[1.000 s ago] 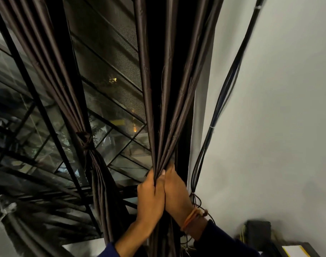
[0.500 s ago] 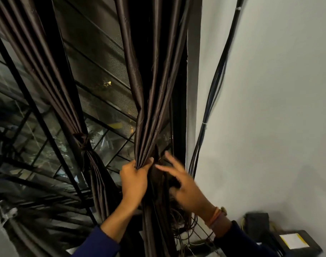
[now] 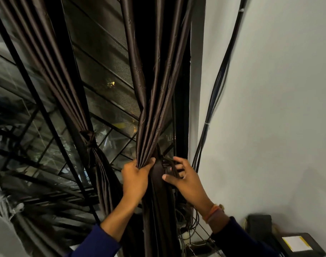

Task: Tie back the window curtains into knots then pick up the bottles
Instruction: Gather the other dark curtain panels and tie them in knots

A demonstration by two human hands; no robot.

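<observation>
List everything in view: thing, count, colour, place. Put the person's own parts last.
knotted curtain: one, dark brown, left, tied at mid-height
gathered curtain: one, dark brown, centre, bunched, not yet knotted
window grille: one, black bars, behind both curtains
cables: one bundle, black, running down the wall right of the window
wall: one, pale grey, right
loose wires: a tangle, dark and white, below the gathered curtain
black box: one, lower right by the wall
flat device: one, black with a white and yellow label, bottom right corner
left hand: grips the gathered curtain, blue sleeve
right hand: fingers curled on a dark strip beside the curtain, orange wristband, blue sleeve
</observation>
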